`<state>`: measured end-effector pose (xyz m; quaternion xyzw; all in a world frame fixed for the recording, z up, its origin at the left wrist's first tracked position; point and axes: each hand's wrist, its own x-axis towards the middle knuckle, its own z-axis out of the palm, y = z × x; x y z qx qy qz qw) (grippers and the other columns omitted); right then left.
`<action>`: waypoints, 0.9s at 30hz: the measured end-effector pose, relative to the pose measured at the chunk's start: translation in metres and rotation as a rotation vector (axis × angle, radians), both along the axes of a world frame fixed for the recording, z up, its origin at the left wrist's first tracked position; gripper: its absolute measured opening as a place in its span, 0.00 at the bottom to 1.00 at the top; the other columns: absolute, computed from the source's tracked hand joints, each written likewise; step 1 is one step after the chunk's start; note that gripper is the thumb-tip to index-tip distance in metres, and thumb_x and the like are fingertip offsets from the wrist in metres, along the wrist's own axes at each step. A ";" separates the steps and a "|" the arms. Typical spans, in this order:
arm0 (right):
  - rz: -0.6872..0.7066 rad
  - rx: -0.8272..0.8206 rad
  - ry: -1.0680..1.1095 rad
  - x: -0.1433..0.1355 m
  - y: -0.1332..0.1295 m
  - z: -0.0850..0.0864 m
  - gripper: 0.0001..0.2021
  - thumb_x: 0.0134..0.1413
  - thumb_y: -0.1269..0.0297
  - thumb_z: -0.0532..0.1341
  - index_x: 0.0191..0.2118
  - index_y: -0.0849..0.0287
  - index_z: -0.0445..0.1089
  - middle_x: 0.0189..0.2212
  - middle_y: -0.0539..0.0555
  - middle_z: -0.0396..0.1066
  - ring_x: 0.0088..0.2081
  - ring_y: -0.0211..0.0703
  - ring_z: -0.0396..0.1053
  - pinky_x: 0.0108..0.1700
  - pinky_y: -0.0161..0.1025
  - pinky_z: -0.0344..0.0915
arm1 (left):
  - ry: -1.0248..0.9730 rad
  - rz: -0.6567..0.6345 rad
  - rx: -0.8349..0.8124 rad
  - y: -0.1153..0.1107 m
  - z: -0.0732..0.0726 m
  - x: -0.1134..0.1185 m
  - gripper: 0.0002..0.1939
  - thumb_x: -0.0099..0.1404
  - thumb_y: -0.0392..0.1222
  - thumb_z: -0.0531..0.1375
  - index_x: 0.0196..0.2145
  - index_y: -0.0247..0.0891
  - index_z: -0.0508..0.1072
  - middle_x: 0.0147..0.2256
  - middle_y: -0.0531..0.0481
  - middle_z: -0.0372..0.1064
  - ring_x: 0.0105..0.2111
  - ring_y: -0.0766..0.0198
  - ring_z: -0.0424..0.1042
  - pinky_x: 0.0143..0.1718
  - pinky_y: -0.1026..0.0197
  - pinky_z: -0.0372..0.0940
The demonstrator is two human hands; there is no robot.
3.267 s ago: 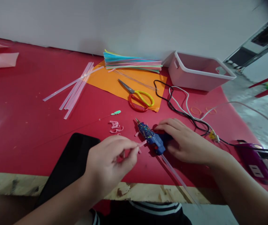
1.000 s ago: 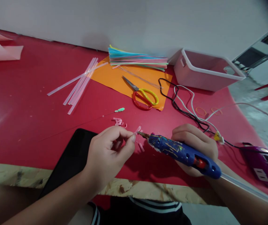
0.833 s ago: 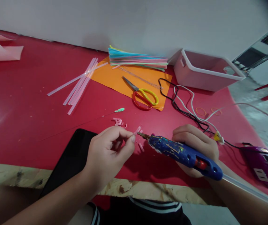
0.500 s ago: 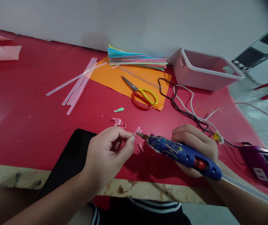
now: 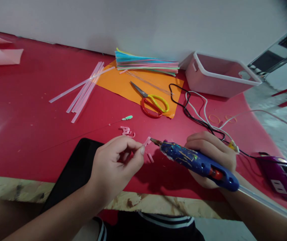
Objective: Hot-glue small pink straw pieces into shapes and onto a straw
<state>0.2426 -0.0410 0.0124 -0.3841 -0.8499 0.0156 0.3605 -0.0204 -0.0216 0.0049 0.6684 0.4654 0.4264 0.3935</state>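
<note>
One pink strip (image 5: 147, 141) being pinched between left fingers (image 5: 136, 160); right fingers (image 5: 206, 142) wrapping glue gun (image 5: 192, 160), nozzle (image 5: 156, 142) meeting strip's tip. Gluing apparently underway, next move needing steady alignment.

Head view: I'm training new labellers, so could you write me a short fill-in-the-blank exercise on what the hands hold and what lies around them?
The blue tool in the right hand is a hot-glue ____.
The left hand pinches a small strip whose colour is ____.
The scissors have one yellow handle loop and one ____ loop.
They lie at least partly on a sheet of ____ paper.

Missing words: gun; pink; red; orange.
</note>
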 end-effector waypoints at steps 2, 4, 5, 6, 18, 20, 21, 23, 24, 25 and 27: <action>-0.030 0.014 0.014 0.000 -0.001 0.000 0.07 0.56 0.66 0.58 0.41 0.58 0.68 0.33 0.56 0.70 0.35 0.43 0.71 0.36 0.39 0.72 | -0.076 -0.011 -0.084 0.002 0.002 0.001 0.06 0.65 0.34 0.62 0.29 0.40 0.75 0.24 0.57 0.70 0.22 0.73 0.66 0.25 0.71 0.62; -0.043 0.003 0.032 0.000 -0.002 0.000 0.06 0.59 0.65 0.57 0.41 0.58 0.68 0.33 0.56 0.70 0.35 0.43 0.71 0.37 0.39 0.72 | -0.163 -0.031 -0.202 0.005 0.004 0.002 0.07 0.64 0.35 0.63 0.28 0.39 0.74 0.23 0.58 0.70 0.22 0.74 0.67 0.25 0.73 0.63; -0.040 -0.004 0.033 -0.001 -0.002 0.000 0.06 0.59 0.64 0.57 0.41 0.58 0.68 0.33 0.56 0.70 0.35 0.43 0.71 0.37 0.39 0.72 | -0.207 -0.046 -0.260 0.006 0.005 0.003 0.07 0.64 0.35 0.63 0.27 0.38 0.74 0.23 0.58 0.70 0.22 0.74 0.67 0.24 0.74 0.62; -0.031 -0.008 0.026 -0.001 -0.003 0.000 0.07 0.60 0.64 0.57 0.41 0.58 0.69 0.33 0.56 0.70 0.35 0.43 0.71 0.36 0.39 0.72 | -0.248 -0.060 -0.306 0.007 0.006 0.003 0.07 0.64 0.35 0.64 0.27 0.38 0.74 0.22 0.58 0.70 0.21 0.75 0.66 0.23 0.75 0.62; 0.001 0.008 -0.016 -0.006 -0.001 0.003 0.08 0.60 0.65 0.58 0.44 0.58 0.68 0.34 0.56 0.70 0.34 0.44 0.71 0.33 0.40 0.71 | -0.401 -0.102 -0.453 0.009 0.011 0.003 0.07 0.61 0.33 0.66 0.25 0.37 0.75 0.20 0.59 0.71 0.18 0.78 0.62 0.20 0.75 0.57; 0.000 0.005 -0.014 -0.006 -0.002 0.002 0.07 0.61 0.65 0.58 0.44 0.58 0.68 0.34 0.57 0.70 0.34 0.44 0.71 0.33 0.40 0.71 | -0.396 -0.099 -0.447 0.009 0.011 0.004 0.07 0.60 0.33 0.66 0.25 0.37 0.74 0.20 0.59 0.70 0.19 0.77 0.62 0.20 0.75 0.57; 0.004 -0.004 -0.019 -0.006 -0.002 0.002 0.07 0.61 0.65 0.58 0.44 0.58 0.68 0.34 0.57 0.70 0.34 0.44 0.72 0.34 0.40 0.72 | -0.395 -0.100 -0.441 0.009 0.011 0.004 0.07 0.59 0.32 0.66 0.25 0.37 0.74 0.20 0.59 0.69 0.19 0.77 0.62 0.20 0.75 0.57; 0.012 -0.020 -0.029 -0.006 -0.002 0.001 0.07 0.62 0.66 0.57 0.44 0.58 0.69 0.35 0.57 0.70 0.35 0.44 0.72 0.35 0.40 0.72 | -0.387 -0.102 -0.427 0.009 0.011 0.004 0.07 0.59 0.32 0.66 0.25 0.37 0.73 0.20 0.58 0.69 0.19 0.77 0.63 0.20 0.74 0.57; 0.012 -0.023 -0.028 -0.006 -0.003 0.001 0.07 0.61 0.66 0.58 0.44 0.58 0.69 0.35 0.57 0.70 0.35 0.44 0.72 0.35 0.40 0.72 | -0.384 -0.100 -0.413 0.009 0.011 0.003 0.07 0.59 0.32 0.66 0.25 0.37 0.73 0.20 0.58 0.69 0.19 0.76 0.63 0.20 0.74 0.57; 0.009 -0.020 -0.022 -0.006 -0.003 0.000 0.08 0.61 0.65 0.59 0.45 0.59 0.69 0.35 0.58 0.70 0.35 0.45 0.72 0.35 0.40 0.72 | -0.377 -0.096 -0.404 0.009 0.011 0.003 0.07 0.59 0.32 0.66 0.24 0.36 0.73 0.20 0.58 0.69 0.19 0.76 0.62 0.20 0.74 0.57; -0.007 -0.011 -0.006 -0.007 -0.003 0.000 0.08 0.60 0.64 0.59 0.45 0.58 0.69 0.35 0.58 0.70 0.34 0.45 0.72 0.34 0.41 0.72 | -0.369 -0.083 -0.389 0.008 0.010 0.003 0.07 0.59 0.32 0.66 0.24 0.36 0.73 0.20 0.57 0.69 0.19 0.76 0.62 0.19 0.73 0.57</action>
